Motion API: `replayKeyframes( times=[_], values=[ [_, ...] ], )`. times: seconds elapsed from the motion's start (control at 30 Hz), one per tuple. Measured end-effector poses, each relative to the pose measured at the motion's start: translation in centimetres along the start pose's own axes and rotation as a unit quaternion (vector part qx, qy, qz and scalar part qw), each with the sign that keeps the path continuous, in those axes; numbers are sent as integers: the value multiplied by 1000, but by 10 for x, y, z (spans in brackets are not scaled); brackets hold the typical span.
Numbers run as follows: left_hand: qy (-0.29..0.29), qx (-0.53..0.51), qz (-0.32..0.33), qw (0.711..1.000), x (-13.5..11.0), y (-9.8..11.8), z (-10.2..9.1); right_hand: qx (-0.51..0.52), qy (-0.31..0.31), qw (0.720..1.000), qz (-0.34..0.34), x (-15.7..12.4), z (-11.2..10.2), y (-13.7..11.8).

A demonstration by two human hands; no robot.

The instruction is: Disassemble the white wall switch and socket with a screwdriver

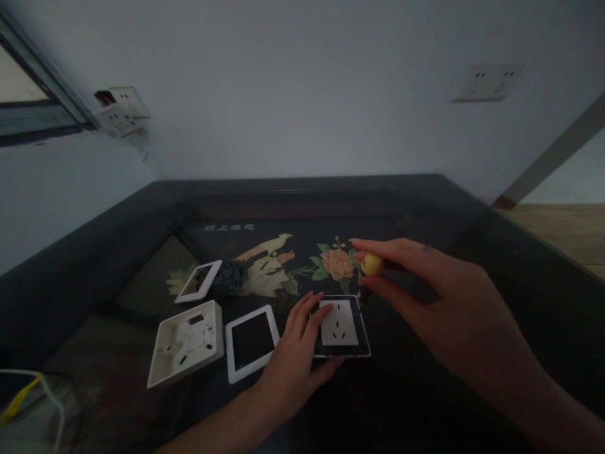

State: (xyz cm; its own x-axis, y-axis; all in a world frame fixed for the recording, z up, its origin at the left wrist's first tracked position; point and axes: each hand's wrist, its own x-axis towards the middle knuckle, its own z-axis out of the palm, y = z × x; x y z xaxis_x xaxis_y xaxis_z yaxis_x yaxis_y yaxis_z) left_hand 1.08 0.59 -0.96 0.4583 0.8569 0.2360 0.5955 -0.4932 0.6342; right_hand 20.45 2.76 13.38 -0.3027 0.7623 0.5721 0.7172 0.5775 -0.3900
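Note:
My left hand [297,353] grips a wall socket [347,331] lying on the dark table, fingers across its far side and white face, thumb at its near edge. The socket has a white centre with slots and a dark surround inside a thin pale edge. In my right hand [439,296], thumb and fingers pinch the yellow handle of a screwdriver [373,263]. It stands over the socket's far right corner; its tip is too dark and small to make out. Left of my left hand lies a white cover frame [230,347].
A white mounting box [186,340] lies at the left. Behind it, another white frame [198,282] leans against a dark block [229,277]. Cables [51,397] hang at lower left. Sockets are fixed on the wall at right [491,82] and left [128,101].

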Motion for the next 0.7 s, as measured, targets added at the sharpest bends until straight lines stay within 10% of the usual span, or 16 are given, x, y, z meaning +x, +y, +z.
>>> replayKeyframes(
  times=[0.1, 0.3, 0.5, 0.7],
  values=[
    [8, -1, 1, 1000, 0, -1, 1, 24, -46, 999, -2, 0, -2, 2],
    [12, -6, 0, 1000, 0, 0, 1, -25, 49, 998, -27, -1, 8, 0],
    [6, 3, 0, 1000, 0, 0, 0, 40, -55, 998, -5, -1, 1, 0],
    [10, 5, 3, 1000, -1, -2, 2, 13, 62, 998, -28, -2, 12, 0]
  ],
)
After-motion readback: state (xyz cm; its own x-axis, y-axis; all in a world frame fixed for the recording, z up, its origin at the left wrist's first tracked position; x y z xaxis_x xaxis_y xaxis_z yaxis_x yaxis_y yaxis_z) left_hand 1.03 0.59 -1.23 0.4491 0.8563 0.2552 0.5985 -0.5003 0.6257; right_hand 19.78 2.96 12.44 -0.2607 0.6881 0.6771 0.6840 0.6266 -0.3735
